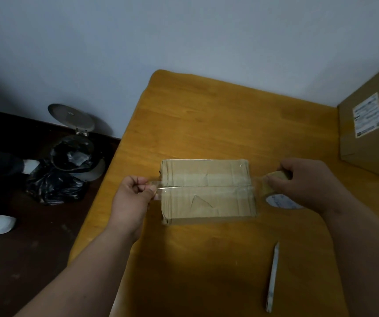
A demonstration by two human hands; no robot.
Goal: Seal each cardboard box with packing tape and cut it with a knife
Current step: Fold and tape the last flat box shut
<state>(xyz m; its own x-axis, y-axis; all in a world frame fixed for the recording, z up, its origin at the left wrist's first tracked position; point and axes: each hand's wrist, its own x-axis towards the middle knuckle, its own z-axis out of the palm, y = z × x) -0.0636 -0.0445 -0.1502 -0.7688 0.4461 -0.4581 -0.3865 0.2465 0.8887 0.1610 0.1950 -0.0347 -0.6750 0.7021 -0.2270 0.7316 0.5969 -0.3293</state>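
While the small cardboard box [206, 191] lay flat near the middle of the wooden table [206, 115], a strip of clear packing tape [161, 187] was held stretched across its top, along the centre seam between the flaps. The free end of the strip was pinched between the thumb and curled fingers of the left hand [133, 193], just beyond the left edge of the box. The tape roll [273, 186] was gripped by the right hand [307, 181], fingers curled round it, just beyond the right edge of the box, so that the two hands were kept well apart with the box between them. Older tape and creases were visible on the box flaps. A knife [272, 277] was left lying on the table nearer the person, apart from both hands and from the box. A larger cardboard box [371, 124] bearing a white label was positioned at the far right of the table. A pedal bin [76, 147] with its lid raised and a black bag [53, 186] were seen on the dark floor to the left.
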